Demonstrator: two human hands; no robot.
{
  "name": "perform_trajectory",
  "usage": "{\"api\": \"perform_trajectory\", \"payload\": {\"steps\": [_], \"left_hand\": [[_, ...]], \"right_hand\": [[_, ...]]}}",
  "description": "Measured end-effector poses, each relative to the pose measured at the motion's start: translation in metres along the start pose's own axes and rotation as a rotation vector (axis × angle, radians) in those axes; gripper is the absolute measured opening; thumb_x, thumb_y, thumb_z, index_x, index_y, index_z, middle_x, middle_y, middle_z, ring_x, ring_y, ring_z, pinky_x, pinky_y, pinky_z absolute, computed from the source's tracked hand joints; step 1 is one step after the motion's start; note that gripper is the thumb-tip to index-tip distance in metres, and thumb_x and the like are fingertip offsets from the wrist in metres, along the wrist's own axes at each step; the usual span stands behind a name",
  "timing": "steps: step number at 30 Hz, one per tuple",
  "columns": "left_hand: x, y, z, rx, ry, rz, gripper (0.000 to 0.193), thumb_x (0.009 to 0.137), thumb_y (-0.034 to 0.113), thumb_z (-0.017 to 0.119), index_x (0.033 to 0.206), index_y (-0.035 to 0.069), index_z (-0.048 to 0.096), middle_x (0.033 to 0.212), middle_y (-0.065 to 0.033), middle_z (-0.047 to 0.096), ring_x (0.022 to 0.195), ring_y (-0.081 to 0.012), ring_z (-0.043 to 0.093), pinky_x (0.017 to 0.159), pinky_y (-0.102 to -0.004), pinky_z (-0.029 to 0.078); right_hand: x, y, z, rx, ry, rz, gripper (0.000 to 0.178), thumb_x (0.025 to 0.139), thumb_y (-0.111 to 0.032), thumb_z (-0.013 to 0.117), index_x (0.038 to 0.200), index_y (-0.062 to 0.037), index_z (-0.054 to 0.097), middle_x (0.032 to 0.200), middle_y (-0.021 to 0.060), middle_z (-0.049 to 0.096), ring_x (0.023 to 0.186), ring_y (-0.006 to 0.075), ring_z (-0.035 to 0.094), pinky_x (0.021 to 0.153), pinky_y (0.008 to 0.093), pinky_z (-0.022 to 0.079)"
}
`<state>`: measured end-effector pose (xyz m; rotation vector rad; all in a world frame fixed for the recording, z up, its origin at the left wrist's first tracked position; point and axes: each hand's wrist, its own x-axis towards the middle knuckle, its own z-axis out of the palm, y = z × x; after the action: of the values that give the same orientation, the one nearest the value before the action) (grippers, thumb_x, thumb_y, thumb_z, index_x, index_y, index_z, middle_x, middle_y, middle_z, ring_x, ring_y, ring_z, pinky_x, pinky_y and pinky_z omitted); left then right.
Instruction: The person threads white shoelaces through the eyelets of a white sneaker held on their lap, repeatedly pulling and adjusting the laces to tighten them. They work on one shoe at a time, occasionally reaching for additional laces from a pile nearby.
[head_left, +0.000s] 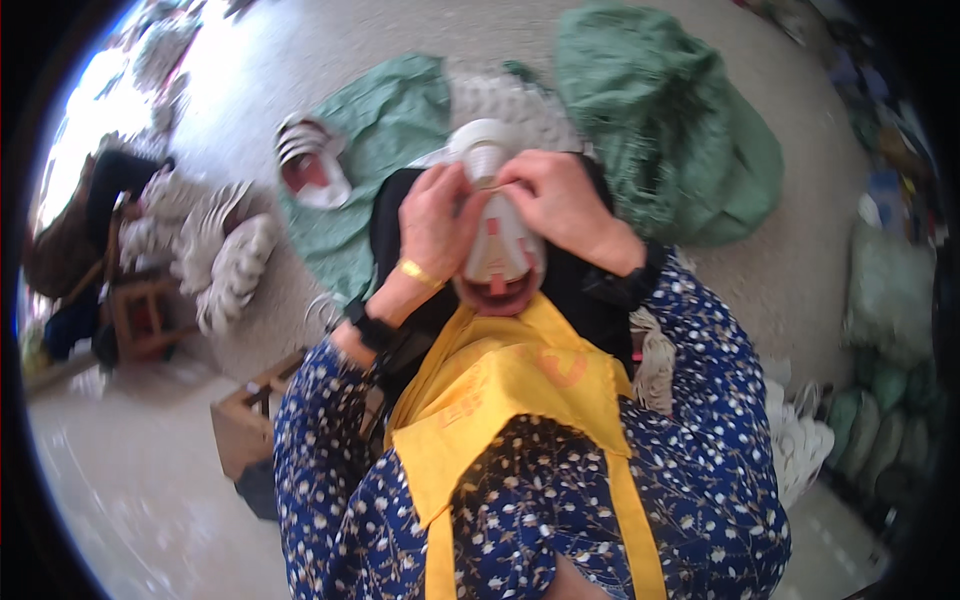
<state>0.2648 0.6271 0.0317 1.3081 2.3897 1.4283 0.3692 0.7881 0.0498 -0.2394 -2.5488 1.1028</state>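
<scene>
A white sandal (496, 255) with a reddish insole rests over my lap, its heel end towards me and its pale ribbed front pointing away. My left hand (437, 222) is closed at the left side of its straps, thumb and fingers pinched together. From the other side my right hand (560, 200) pinches the same strap area, the fingertips of both hands nearly meeting. Whether a thin cord or strap end lies between the fingertips is too small and blurred to tell. Another white strappy sandal (312, 160) with a reddish insole lies on green sacking (375, 130) at the far left.
A large green woven sack (665, 125) slumps at the far right, with a pile of white braided pieces (505, 105) beside it. Several white shoes (225, 250) are heaped on the left. A small wooden stool (245, 425) stands near my left elbow. Bags (890, 290) line the right edge.
</scene>
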Motion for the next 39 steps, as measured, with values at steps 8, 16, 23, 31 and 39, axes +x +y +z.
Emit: {"api": "perform_trajectory", "payload": {"steps": [8, 16, 23, 31, 39], "left_hand": [[-0.005, 0.004, 0.017, 0.077, -0.077, 0.007, 0.019, 0.089, 0.006, 0.075, 0.083, 0.000, 0.057, 0.073, -0.0080, 0.055, 0.063, -0.0204, 0.053, 0.063, -0.0345, 0.047], [-0.005, -0.026, 0.011, 0.123, -0.220, -0.034, 0.017, 0.097, 0.013, 0.071, 0.094, 0.000, 0.060, 0.081, -0.0062, 0.064, 0.070, -0.0145, 0.059, 0.066, -0.0306, 0.052], [-0.002, -0.044, 0.006, 0.166, -0.220, -0.021, 0.016, 0.097, 0.012, 0.068, 0.099, -0.001, 0.059, 0.083, -0.0079, 0.065, 0.072, -0.0160, 0.063, 0.067, -0.0318, 0.053], [-0.010, -0.077, -0.001, 0.095, -0.210, -0.159, 0.037, 0.098, 0.009, 0.067, 0.131, -0.005, 0.059, 0.108, -0.0106, 0.070, 0.086, -0.0155, 0.065, 0.077, -0.0296, 0.054], [-0.011, -0.085, 0.000, -0.104, -0.235, -0.151, 0.049, 0.100, 0.003, 0.062, 0.147, -0.003, 0.048, 0.131, -0.0092, 0.063, 0.108, -0.0146, 0.061, 0.092, -0.0279, 0.051]], "right_hand": [[-0.018, 0.030, 0.018, -0.121, 0.102, -0.116, 0.010, 0.072, -0.008, 0.064, 0.074, 0.0017, 0.062, 0.072, 0.0249, 0.066, 0.071, 0.0436, 0.069, 0.061, 0.0508, 0.055], [-0.019, 0.029, 0.040, -0.154, 0.163, -0.057, 0.010, 0.066, -0.010, 0.072, 0.064, -0.0005, 0.071, 0.068, 0.0182, 0.070, 0.067, 0.0316, 0.072, 0.059, 0.0413, 0.056], [-0.008, 0.013, 0.046, -0.293, 0.122, 0.053, 0.011, 0.068, -0.012, 0.070, 0.067, -0.0020, 0.074, 0.072, 0.0162, 0.073, 0.072, 0.0288, 0.074, 0.060, 0.0407, 0.056], [-0.003, 0.005, 0.044, -0.398, 0.035, -0.119, 0.013, 0.075, -0.014, 0.070, 0.075, -0.0041, 0.078, 0.076, 0.0139, 0.075, 0.074, 0.0265, 0.075, 0.062, 0.0388, 0.058], [-0.005, 0.008, 0.044, -0.530, 0.073, -0.265, 0.015, 0.079, -0.014, 0.070, 0.078, -0.0014, 0.078, 0.076, 0.0124, 0.075, 0.073, 0.0271, 0.075, 0.063, 0.0383, 0.060]]}}
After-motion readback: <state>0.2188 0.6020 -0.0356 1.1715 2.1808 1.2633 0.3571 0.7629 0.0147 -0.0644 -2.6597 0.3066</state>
